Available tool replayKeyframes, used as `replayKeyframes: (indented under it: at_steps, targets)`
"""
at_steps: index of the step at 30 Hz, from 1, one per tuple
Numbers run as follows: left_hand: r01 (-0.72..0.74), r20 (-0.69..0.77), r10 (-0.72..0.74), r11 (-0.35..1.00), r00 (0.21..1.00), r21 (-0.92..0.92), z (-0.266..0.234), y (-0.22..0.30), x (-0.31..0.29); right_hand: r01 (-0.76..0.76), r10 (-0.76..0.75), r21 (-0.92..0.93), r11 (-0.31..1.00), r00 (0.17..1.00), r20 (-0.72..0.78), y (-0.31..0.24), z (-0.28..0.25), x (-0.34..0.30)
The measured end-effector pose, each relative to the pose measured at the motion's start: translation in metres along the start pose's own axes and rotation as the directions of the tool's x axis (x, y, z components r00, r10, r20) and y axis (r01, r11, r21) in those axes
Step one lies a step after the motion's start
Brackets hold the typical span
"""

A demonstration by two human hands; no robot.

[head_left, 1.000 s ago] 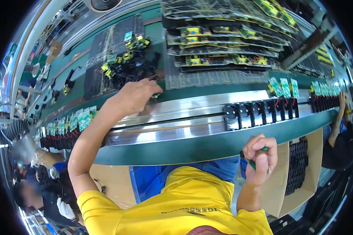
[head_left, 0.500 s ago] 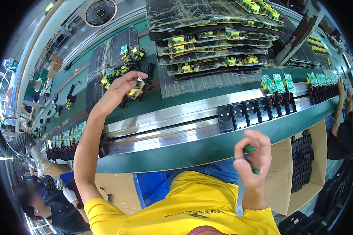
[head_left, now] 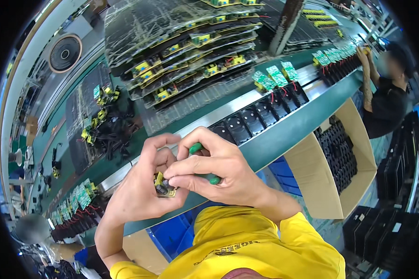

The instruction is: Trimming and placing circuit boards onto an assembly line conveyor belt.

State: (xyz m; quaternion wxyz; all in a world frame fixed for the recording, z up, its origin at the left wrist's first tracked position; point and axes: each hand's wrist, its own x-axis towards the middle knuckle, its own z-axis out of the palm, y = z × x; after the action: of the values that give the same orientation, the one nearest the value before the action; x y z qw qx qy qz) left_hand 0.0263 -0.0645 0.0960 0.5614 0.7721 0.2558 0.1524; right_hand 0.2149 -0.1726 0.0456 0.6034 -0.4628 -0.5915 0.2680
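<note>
My left hand [head_left: 139, 188] is closed around a small circuit board [head_left: 165, 189] with a yellow transformer and dark cylindrical parts, held above the bench's front edge. Meeting it from the right, my right hand [head_left: 226, 169] has its fingertips at the board. In that hand sits a hand tool with two green handles [head_left: 215, 180]; its working end is hidden by my fingers. Behind my hands, a row of open black plastic cases [head_left: 244, 123] stands on the metal rail, and green boards [head_left: 275, 76] on red wires stick up from its far end.
Stacked black trays [head_left: 144, 35] with yellow-part boards rise at the back. Tangled boards and black cables [head_left: 111, 135] lie left. More wired cases [head_left: 77, 204] line the rail at left. A cardboard box [head_left: 312, 172] of black parts stands right, near a co-worker [head_left: 388, 97].
My left hand has come back from the pile of boards with one board in it. My right hand, holding the green-handled tool, has moved left to meet it. The view has shifted.
</note>
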Motion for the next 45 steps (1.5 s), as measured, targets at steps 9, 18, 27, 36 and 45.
replayKeyframes:
  at_steps: [9,18,27,36,45]
  targets:
    - [-0.030,0.109,0.031,0.999,0.994,-0.012,0.004,-0.021,0.018,-0.079,0.105,0.180,0.980,0.984,-0.140,0.008,-0.013,-0.010]
    - [-0.094,-0.067,0.102,0.989,0.992,0.118,0.020,-0.036,0.009,-0.301,-0.003,-0.713,0.633,0.920,-0.391,0.023,-0.129,-0.015]
    - [0.074,-0.080,-0.068,0.995,0.995,0.074,0.023,-0.072,0.016,-0.681,0.353,-0.598,0.422,0.731,-0.584,0.106,-0.278,-0.007]
    - [0.019,-0.114,-0.004,0.991,0.994,0.134,0.016,-0.081,0.018,-0.577,0.341,-0.741,0.343,0.811,-0.474,0.076,-0.185,0.001]
    - [0.031,-0.212,0.030,0.960,0.977,0.278,-0.001,-0.065,0.020,-0.286,-0.110,-0.896,0.341,0.934,-0.340,0.045,-0.101,-0.013]
